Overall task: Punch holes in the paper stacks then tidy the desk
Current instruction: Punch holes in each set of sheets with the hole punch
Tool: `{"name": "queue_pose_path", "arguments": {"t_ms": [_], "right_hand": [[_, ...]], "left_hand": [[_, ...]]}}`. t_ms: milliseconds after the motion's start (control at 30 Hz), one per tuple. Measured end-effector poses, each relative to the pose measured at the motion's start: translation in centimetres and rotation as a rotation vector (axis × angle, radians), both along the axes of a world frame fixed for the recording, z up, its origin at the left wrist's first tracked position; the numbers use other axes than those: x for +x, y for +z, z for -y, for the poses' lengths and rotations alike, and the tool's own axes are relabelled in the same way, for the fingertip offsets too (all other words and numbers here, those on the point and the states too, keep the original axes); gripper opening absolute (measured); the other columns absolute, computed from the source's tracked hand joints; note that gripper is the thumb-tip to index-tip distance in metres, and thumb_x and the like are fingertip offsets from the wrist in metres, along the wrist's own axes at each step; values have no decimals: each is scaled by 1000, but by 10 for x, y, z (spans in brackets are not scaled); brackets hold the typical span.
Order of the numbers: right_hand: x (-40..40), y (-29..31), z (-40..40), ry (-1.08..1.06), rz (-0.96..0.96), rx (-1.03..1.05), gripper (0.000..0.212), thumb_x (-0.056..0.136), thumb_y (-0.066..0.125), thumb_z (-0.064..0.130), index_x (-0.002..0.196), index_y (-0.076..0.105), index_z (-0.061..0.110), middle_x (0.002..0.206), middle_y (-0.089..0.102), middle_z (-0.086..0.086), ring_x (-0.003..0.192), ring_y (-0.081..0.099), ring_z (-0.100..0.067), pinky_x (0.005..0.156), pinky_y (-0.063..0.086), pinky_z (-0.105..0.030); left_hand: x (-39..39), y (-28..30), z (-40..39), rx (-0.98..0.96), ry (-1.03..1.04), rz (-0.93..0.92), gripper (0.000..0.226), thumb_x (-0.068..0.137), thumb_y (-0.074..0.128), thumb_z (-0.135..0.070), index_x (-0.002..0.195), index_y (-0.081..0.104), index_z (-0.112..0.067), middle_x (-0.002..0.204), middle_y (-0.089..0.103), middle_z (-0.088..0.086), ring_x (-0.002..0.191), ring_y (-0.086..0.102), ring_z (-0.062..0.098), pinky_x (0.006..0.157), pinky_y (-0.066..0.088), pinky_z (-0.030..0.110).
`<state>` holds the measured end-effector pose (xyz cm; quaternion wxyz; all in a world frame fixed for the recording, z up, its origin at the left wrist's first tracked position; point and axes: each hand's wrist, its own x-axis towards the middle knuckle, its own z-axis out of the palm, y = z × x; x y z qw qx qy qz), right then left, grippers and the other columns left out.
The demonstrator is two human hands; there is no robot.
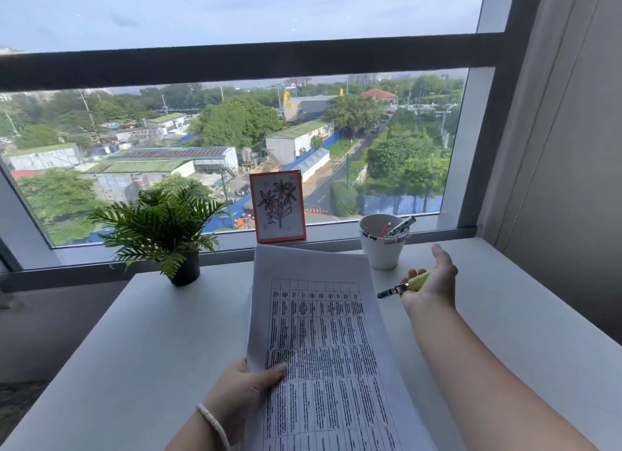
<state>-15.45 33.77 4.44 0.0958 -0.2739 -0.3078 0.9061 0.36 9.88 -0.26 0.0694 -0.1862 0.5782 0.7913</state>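
My left hand (247,381) pinches the paper stack (323,343) at its 8 o'clock edge, lifted over the desk (141,343): light, floppy, best supported along 1 side, while my right hand (432,284) loosely curls around a green-handled tool (409,285) at 2 o'clock.

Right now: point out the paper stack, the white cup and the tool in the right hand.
paper stack (323,332), head view, middle of the printed table.
white cup (382,252), head view, outer wall.
hole punch tool (419,280), head view, yellow-green handle.
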Motion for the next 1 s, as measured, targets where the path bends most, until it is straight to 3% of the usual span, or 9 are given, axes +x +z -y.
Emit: {"name": "queue_pose_path", "arguments": {"t_ms": [200,333,533,800,900,1000], "right_hand": [[-8,1,11,-37,-8,-53,35,83,63,40,107,46,21,91,47,-2,77,56,-15,70,44,-31],[-11,1,4,-4,-21,-133,25,89,53,41,91,44,18,97,44,-6,85,56,-20,88,48,-44],[-13,-2,-5,102,-41,-271,36,91,48,43,93,39,9,96,44,-13,78,57,-28,88,48,-59],[-15,-4,-4,54,-44,-139,31,90,50,46,97,39,18,97,45,-8,82,57,-23,94,45,-50],[-12,-2,0,74,-37,-102,30,90,52,45,90,38,18,93,45,-8,78,55,-22,84,46,-42],[-9,-3,1,91,-38,-136,32,90,52,45,89,39,16,95,45,-9,79,56,-23,90,48,-49]], "left_hand": [[-1,-3,5,3,-21,30,19,80,62,9,99,61,13,74,68,24,58,67,30,52,58,36],[0,-1,9,50,-72,33,30,74,65,4,102,61,16,86,67,30,67,68,35,59,59,40],[0,-1,6,59,-98,38,26,79,60,9,104,60,16,86,67,32,65,69,36,56,58,41],[0,0,1,52,-86,34,26,82,58,11,108,58,17,87,68,31,64,69,33,55,59,38],[0,0,2,66,-71,41,37,75,63,7,111,59,14,99,65,34,71,69,35,65,59,44],[2,1,4,105,-88,41,37,71,63,6,107,60,16,98,65,35,72,69,36,66,59,46]]}}
